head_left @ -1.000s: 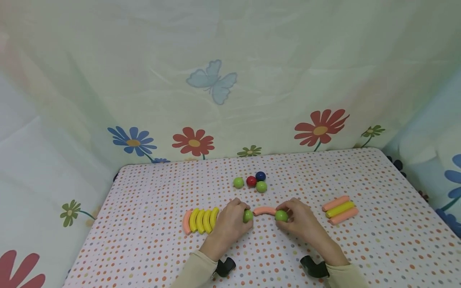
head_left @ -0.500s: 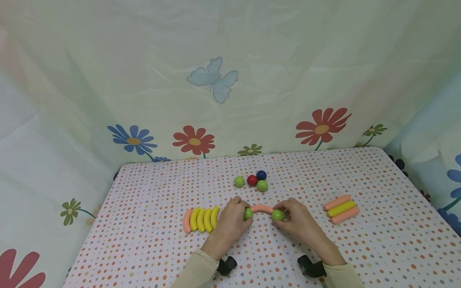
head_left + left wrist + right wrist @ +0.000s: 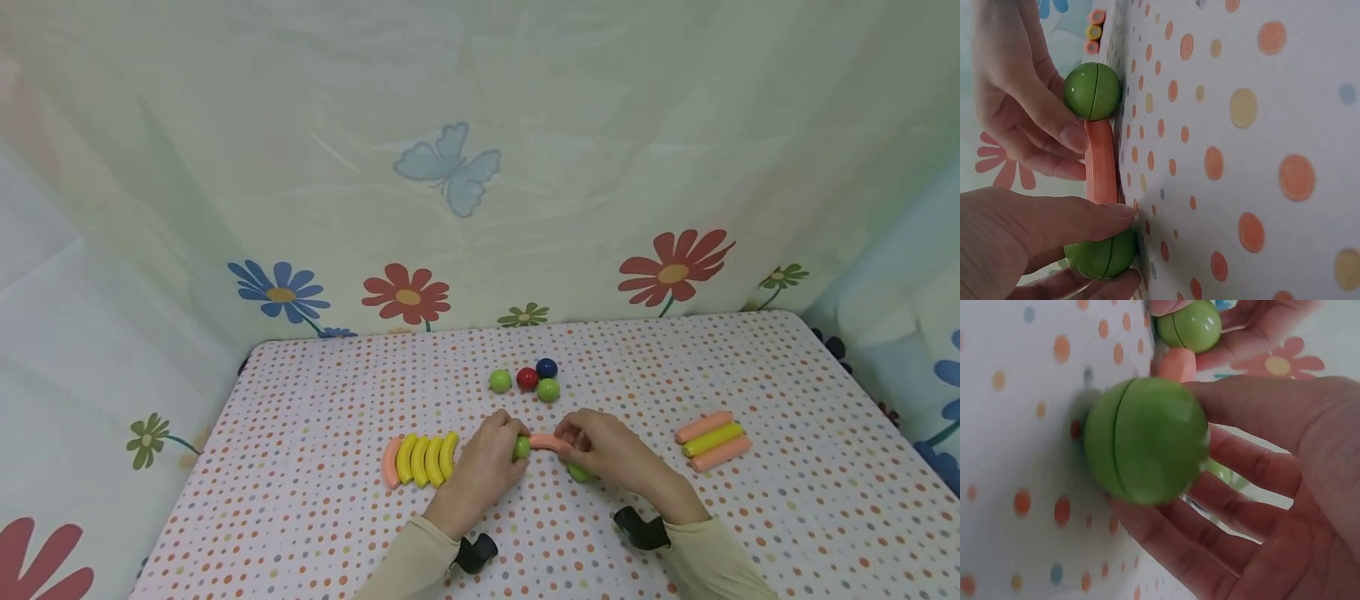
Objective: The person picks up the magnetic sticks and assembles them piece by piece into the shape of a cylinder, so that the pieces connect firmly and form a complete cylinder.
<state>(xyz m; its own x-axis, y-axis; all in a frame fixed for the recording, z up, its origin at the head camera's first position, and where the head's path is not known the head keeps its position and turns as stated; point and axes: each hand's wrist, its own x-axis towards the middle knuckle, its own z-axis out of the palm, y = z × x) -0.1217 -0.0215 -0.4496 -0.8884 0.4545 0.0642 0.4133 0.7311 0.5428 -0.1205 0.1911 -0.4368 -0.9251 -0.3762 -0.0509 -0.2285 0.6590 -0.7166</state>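
Left hand point(image 3: 483, 462) has a green ball point(image 3: 521, 448) pinched between thumb and fingers, right up against the 9 o'clock end of a curved pink stick point(image 3: 546, 442) on the tabletop point(image 3: 322, 400); guessing that's a brace, since balls roll; right hand point(image 3: 611, 450) seems to pinch the stick's other end, probably to steer it, with another green ball point(image 3: 579, 472) sitting by its palm at 4 o'clock; can't tell if that one touches the stick. Around the stick: at 9 o'clock, four yellow bananas point(image 3: 431, 461) and one pink curve point(image 3: 391, 462), nested, likely to save room; at 12, two loose green balls point(image 3: 548, 390), one red ball point(image 3: 527, 379), one blue ball point(image 3: 547, 368); at 3, two straight pink bars point(image 3: 721, 454) sandwiching one yellow bar point(image 3: 712, 440); four greens total.
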